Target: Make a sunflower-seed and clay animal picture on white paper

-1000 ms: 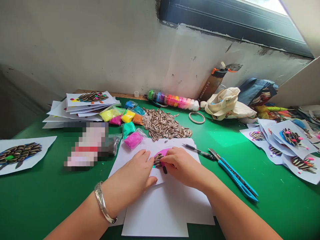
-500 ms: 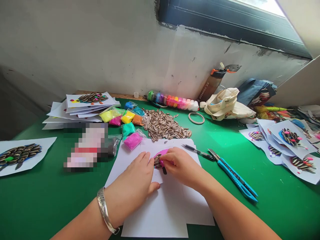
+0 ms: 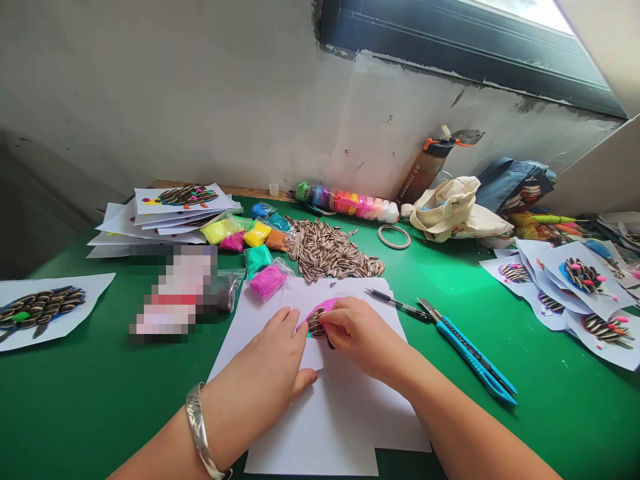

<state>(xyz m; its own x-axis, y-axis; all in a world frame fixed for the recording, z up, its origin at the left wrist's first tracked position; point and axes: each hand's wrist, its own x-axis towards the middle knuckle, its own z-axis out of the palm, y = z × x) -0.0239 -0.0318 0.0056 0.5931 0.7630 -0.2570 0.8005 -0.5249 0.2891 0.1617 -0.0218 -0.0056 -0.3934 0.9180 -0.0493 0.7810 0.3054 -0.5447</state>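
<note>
The green surface (image 3: 100, 400) is supporting the whole arrangement. Overlapping sheets of white paper (image 3: 315, 433) are lying at its front centre. My left hand (image 3: 260, 373) is resting palm down on the paper; its fingers (image 3: 286, 323) are extending slightly apart, the thumb is standing well out, and they are gripping nothing visible. My right hand (image 3: 370, 337) is reaching in opposite, its fingers (image 3: 336, 320) closing in a pinch at the seeds' right side; whether a seed is sitting between the tips, I cannot tell. Beyond the hands, a loose pile of striped brown seeds (image 3: 333, 250) is spreading. To the right, a blue plastic utility knife (image 3: 477, 363) is lying, with a slim black pen (image 3: 400, 306) beside it. Between my hands, a flat magenta oval (image 3: 325, 305) is showing on the paper, bearing a small cluster of striped seeds (image 3: 315, 323).
</note>
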